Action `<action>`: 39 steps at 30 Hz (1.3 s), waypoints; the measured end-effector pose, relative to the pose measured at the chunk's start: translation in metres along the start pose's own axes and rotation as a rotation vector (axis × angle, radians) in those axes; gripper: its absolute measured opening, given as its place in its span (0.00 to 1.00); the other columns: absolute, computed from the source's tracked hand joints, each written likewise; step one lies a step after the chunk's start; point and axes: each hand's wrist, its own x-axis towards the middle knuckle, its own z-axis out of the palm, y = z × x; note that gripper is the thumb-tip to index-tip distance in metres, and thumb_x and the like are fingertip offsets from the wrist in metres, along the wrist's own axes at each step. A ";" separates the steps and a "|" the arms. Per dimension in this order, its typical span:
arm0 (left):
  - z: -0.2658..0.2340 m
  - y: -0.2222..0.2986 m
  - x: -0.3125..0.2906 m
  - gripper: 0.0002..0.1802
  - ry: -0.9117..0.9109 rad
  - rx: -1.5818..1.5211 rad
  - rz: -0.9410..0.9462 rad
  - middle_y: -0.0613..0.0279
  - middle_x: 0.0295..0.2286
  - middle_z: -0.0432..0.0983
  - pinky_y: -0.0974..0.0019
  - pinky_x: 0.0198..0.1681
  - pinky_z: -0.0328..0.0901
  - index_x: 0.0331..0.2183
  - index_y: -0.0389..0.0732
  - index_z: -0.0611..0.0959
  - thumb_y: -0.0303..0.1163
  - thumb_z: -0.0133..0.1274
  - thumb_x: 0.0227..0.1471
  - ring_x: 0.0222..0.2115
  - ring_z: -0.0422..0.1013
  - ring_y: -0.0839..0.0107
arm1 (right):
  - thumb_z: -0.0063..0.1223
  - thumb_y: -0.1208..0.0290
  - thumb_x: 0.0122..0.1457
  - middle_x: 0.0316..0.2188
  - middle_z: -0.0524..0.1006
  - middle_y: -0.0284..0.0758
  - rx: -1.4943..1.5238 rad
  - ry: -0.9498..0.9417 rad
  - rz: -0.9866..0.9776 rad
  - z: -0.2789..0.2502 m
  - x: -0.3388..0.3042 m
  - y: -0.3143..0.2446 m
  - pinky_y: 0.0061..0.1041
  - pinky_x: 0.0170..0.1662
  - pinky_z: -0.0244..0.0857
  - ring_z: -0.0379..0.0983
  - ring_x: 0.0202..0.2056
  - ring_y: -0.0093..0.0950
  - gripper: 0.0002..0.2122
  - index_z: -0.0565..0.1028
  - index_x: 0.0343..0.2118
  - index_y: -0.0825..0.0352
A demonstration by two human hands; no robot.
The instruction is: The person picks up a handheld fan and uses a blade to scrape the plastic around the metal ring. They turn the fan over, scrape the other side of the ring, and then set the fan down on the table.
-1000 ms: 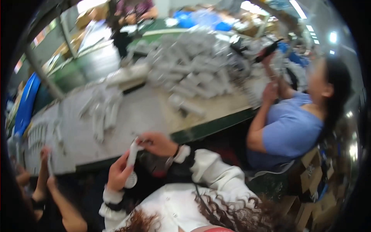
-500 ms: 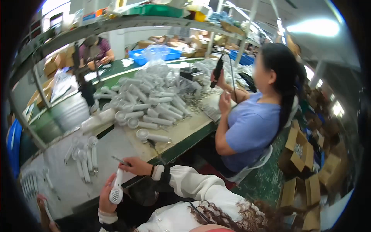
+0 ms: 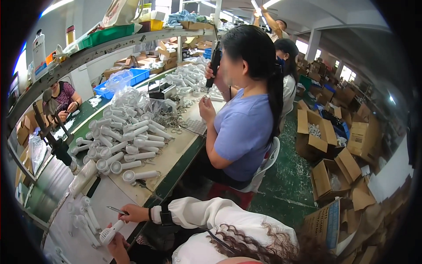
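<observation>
My left hand (image 3: 117,247) grips a small white handheld fan (image 3: 108,235) near the table's front edge. The fan's round grille faces up and its handle slants toward my right hand (image 3: 135,213). In my right fingers is a slim, pointed metal tool (image 3: 116,210), perhaps tweezers; its tip points left, away from the fan. A few white fans (image 3: 83,222) lie in a loose bunch on the grey tabletop just beyond my hands. One more fan (image 3: 130,177) rests nearer the co-worker, beside a small dark item.
A big heap of white fans (image 3: 127,136) covers the bench ahead. Metal rings (image 3: 176,121) are scattered beyond it. On my right a seated co-worker (image 3: 246,127) holds a black electric screwdriver (image 3: 214,66). Open cardboard boxes (image 3: 314,127) stand on the green floor. A shelf (image 3: 105,46) crosses overhead.
The view has swung to the right, so my hands now appear lower and farther left. The fan has gone from nearly upright to slanting. Both hands keep their hold.
</observation>
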 end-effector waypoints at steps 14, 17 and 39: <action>-0.013 -0.003 0.022 0.13 0.204 0.377 0.006 0.68 0.18 0.66 0.72 0.14 0.55 0.40 0.36 0.79 0.35 0.49 0.59 0.14 0.58 0.81 | 0.50 0.77 0.56 0.29 0.75 0.29 0.303 -0.057 0.118 0.021 0.022 0.011 0.23 0.37 0.68 0.71 0.30 0.19 0.08 0.73 0.39 0.69; -0.019 -0.029 0.052 0.14 0.225 0.841 0.196 0.56 0.16 0.72 0.58 0.24 0.60 0.27 0.34 0.80 0.35 0.51 0.56 0.18 0.65 0.66 | 0.50 0.74 0.55 0.41 0.72 0.38 -0.562 0.023 -0.275 -0.005 0.039 0.064 0.27 0.49 0.64 0.69 0.44 0.29 0.13 0.70 0.44 0.68; 0.005 0.002 0.055 0.20 0.169 0.669 0.016 0.59 0.21 0.77 0.66 0.29 0.64 0.37 0.36 0.79 0.46 0.55 0.54 0.22 0.71 0.67 | 0.47 0.75 0.62 0.35 0.78 0.32 0.139 0.186 -0.027 -0.017 0.010 0.001 0.13 0.28 0.59 0.72 0.28 0.16 0.10 0.73 0.45 0.68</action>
